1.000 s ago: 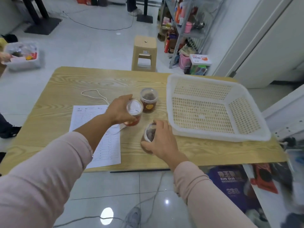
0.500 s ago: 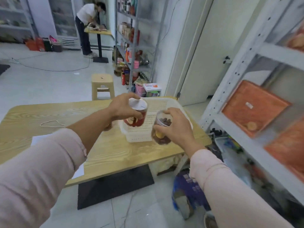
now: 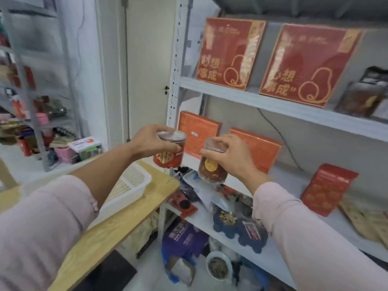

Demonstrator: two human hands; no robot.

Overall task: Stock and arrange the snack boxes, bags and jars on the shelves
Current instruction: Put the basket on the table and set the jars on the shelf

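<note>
The left hand [image 3: 150, 141] grips a red-labelled jar [image 3: 168, 159] round its lid with curled fingers [image 3: 168, 148]. The right hand [image 3: 233, 159] pinches a brown jar [image 3: 212, 171] likewise. Both jars hang nearly upright just short of the middle shelf [image 3: 292, 180], whose bare front strip lies ahead-right, nearer the right hand. Fingers hide part of each lid, and blur smears the labels.

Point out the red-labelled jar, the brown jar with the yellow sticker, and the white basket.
red-labelled jar [image 3: 168, 160]: head view, on its red label.
brown jar [image 3: 212, 174]: head view, on its clear side just below the yellow sticker.
white basket [image 3: 128, 196]: head view, on its near outer wall.
</note>
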